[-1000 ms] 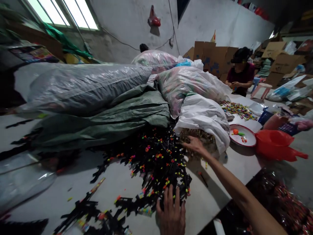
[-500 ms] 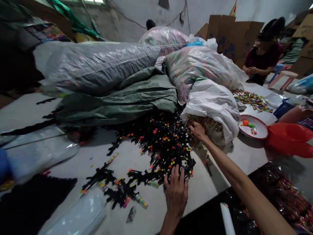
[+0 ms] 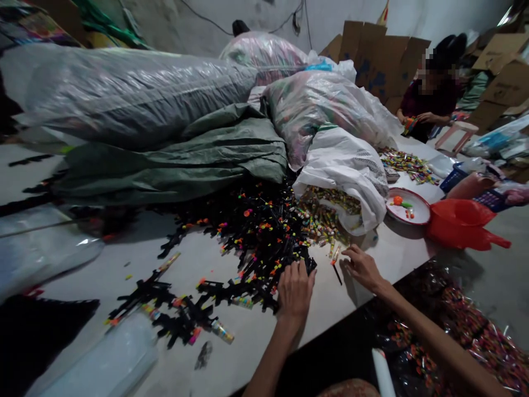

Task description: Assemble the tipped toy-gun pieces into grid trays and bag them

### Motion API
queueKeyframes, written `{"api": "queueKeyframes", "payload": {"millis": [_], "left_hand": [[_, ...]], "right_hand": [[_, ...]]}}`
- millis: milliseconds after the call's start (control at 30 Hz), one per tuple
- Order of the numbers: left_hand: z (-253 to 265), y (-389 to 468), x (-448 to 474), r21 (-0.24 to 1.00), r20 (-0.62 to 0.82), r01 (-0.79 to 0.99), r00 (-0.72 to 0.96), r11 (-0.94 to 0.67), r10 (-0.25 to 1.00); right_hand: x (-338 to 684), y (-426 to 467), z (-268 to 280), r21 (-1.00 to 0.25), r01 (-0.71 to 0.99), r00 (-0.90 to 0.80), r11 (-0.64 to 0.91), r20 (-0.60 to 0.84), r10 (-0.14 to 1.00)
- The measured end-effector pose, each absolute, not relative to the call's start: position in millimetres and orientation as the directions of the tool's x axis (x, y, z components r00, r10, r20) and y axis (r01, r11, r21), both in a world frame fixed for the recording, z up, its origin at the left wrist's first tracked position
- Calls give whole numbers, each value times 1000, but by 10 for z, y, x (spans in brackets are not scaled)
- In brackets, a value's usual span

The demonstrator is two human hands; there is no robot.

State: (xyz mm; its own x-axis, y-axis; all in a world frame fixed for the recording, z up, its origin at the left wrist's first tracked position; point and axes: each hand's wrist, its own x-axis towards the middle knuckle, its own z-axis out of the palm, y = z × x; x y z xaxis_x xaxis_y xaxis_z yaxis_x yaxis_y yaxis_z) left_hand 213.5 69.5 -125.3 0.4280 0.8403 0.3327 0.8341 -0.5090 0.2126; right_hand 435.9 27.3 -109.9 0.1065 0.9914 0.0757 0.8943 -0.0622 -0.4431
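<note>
My left hand (image 3: 295,292) lies palm down at the near edge of a heap of black toy guns (image 3: 256,237) with small orange, pink and yellow parts. Its fingers are stretched out over the toys. My right hand (image 3: 364,269) hovers at the table's near side, fingers pointing left with thumb and forefinger apart. Just left of it lie a small clear tube (image 3: 335,252) and a thin black stick (image 3: 338,273). Small colourful tubes (image 3: 320,223) spill from the mouth of a white sack (image 3: 341,160). Several toy guns with tubes attached (image 3: 177,309) lie left of my left hand.
Behind the heap lie a dark green sack (image 3: 177,160) and large stuffed plastic bags (image 3: 136,96). A red-rimmed plate (image 3: 413,205) and a red plastic bag (image 3: 463,223) are at the right. Another person (image 3: 433,99) sits at the far right. Bagged pieces (image 3: 467,325) lie below the table edge.
My right hand has drawn back from the sack's mouth toward the near table edge. More tubes show outside the sack. The view has turned slightly right.
</note>
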Motion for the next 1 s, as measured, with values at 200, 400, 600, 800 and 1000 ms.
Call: {"api": "queueKeyframes", "payload": {"millis": [200, 400, 600, 800, 1000], "left_hand": [[-1253, 1108, 2400, 192, 156, 867, 435, -459, 887], [-1099, 1208, 2312, 494, 236, 748, 375, -442, 897], [-1029, 980, 1994, 968, -116, 245, 224, 59, 968], [-881, 647, 1693, 913, -384, -11, 311, 407, 869], [-802, 605, 1679, 929, -327, -42, 373, 368, 868]], "right_hand": [[4117, 623, -1095, -210, 977, 44, -46, -18, 999], [4078, 789, -1039, -171, 984, -53, 49, -16, 998], [4017, 730, -1052, -358, 934, 34, -17, 42, 999], [3646, 622, -883, -991, 89, 46, -101, -97, 994], [3325, 464, -705, -979, -140, -30, -147, -144, 989]]}}
